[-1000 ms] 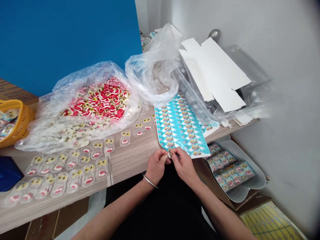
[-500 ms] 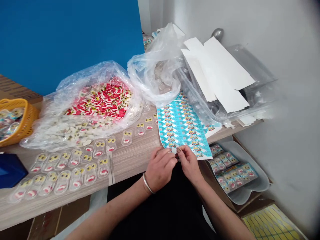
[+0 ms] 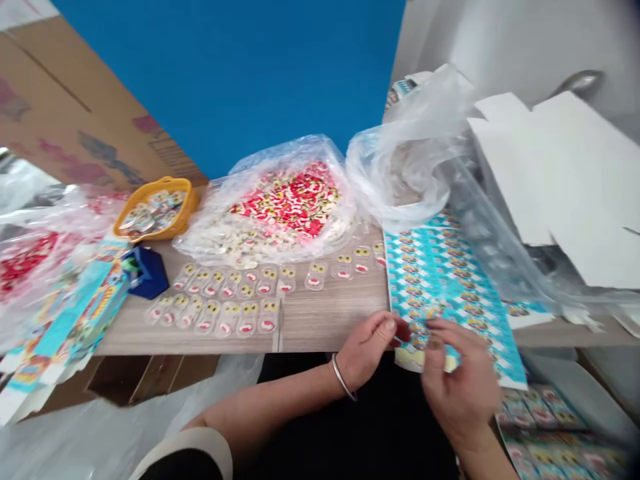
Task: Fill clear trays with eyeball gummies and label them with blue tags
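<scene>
Blue-and-white printed rectangular paper sheet [image 3: 443,277], long axis roughly eleven-to-five o'clock.
Left hand [image 3: 369,345] curled, right hand [image 3: 463,377] fingertips bunched; whether either pinches anything, I cannot tell.

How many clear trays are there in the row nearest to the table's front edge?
7: these trays lie side by side, left of the pale strip; none seems hidden.

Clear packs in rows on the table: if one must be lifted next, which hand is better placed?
Probably the left hand: it is nearer to the clear packs, which lie on its side. The right hand is farther, by the printed sheet.
</scene>
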`<move>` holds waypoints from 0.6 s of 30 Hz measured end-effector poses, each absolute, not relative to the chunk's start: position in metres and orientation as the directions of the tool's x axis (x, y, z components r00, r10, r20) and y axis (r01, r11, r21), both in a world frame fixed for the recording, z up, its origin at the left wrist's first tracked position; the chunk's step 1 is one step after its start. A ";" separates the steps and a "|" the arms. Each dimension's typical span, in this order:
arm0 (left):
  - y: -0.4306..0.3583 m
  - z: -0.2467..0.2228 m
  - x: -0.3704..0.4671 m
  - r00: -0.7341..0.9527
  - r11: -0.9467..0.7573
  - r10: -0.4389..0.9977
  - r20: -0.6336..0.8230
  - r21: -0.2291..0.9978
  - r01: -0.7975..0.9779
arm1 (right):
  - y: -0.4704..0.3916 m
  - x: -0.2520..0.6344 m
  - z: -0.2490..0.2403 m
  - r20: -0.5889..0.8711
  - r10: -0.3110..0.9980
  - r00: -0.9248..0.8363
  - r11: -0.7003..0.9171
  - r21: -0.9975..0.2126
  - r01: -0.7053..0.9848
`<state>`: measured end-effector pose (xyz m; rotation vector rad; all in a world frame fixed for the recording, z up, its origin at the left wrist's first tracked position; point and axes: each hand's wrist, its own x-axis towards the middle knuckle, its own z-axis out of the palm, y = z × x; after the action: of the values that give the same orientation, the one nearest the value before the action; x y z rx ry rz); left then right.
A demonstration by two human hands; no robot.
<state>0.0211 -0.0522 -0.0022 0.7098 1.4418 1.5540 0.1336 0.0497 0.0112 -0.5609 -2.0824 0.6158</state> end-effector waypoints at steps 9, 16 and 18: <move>-0.175 0.013 -0.048 -0.794 -0.372 0.267 -0.546 0.701 -0.608 | -0.039 0.028 -0.011 0.481 -0.055 -0.875 0.841 -0.450 -0.301; -0.286 0.020 -0.099 -0.911 -0.405 -0.203 -0.358 0.878 -0.255 | -0.075 -0.045 -0.032 0.226 -0.209 -0.952 0.872 -0.398 -0.286; -0.297 0.019 -0.098 -0.912 -0.401 -0.230 -0.340 0.887 -0.230 | -0.080 -0.055 -0.034 0.182 -0.242 -0.953 0.881 -0.370 -0.295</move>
<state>-0.0982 -0.2966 0.0189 -0.6591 1.7187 2.5458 -0.0545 -0.0803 -0.0340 0.4184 -2.9191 0.6054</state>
